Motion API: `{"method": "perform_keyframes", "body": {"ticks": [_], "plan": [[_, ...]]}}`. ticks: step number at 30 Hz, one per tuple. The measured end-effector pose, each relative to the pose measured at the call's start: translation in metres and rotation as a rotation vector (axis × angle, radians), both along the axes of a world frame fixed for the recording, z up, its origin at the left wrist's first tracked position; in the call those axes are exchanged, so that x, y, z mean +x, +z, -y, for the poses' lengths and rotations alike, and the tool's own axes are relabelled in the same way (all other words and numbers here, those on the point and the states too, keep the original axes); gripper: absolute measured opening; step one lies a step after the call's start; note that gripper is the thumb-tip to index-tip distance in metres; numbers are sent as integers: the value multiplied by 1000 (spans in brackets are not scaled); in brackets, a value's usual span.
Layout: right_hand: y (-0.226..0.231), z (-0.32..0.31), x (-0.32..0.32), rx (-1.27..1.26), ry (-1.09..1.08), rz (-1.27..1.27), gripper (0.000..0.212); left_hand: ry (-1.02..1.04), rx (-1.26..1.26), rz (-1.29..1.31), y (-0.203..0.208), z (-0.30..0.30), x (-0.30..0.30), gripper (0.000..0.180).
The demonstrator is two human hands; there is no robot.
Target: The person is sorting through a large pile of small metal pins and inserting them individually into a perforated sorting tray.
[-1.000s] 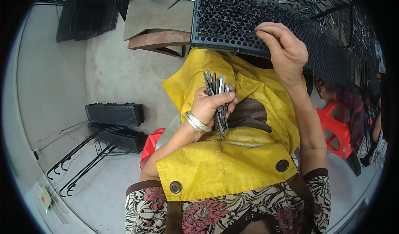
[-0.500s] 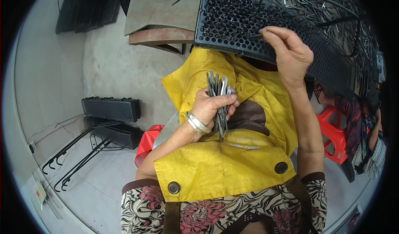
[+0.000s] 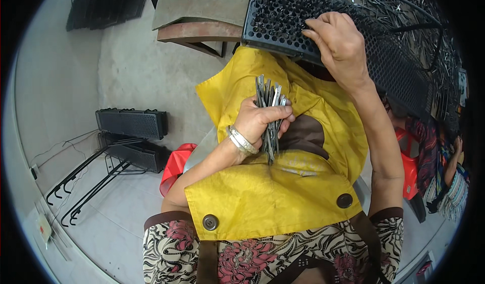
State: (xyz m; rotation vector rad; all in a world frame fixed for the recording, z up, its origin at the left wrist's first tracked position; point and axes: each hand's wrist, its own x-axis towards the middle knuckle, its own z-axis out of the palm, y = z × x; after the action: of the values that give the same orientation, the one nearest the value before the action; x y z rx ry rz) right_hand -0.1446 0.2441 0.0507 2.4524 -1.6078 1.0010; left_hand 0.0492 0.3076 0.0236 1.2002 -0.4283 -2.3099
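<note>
Beside pale flooring [image 3: 134, 203], the left hand [image 3: 256, 121] clasps likely light, stiff metal strips [image 3: 271, 93], best gripped mid-length; whether the right hand [image 3: 341, 41] holds any is unclear.

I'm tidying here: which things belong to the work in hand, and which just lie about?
In use:
metal strips, in the left hand
black perforated tray, under the right hand
scattered strips, likely

Apparently just lying about:
stacked black boxes on the floor
dark stack, upper left

On my feed I see a workshop: a perforated black rack [image 3: 389, 57], heaped metal strips [image 3: 404, 19], more racks [image 3: 130, 123], a yellow apron [image 3: 273, 198].
</note>
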Motion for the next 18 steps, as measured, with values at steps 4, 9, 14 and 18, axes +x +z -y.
{"method": "perform_keyframes", "body": {"ticks": [4, 9, 14, 18], "plan": [[-6, -8, -4, -56, -50, 101, 13, -13, -4, -28, 2, 1, -2, 14], [9, -49, 15, 230, -180, 562, 14, -27, 6, -55, 5, 0, 3, 17], [-2, -83, 35, 1027, -16, 1225, 17, -104, -40, -136, 6, 0, 0, 13], [-15, -90, 34, 1142, -62, 1202, 17, -180, -33, -188, 5, -4, 0, 11]]}}
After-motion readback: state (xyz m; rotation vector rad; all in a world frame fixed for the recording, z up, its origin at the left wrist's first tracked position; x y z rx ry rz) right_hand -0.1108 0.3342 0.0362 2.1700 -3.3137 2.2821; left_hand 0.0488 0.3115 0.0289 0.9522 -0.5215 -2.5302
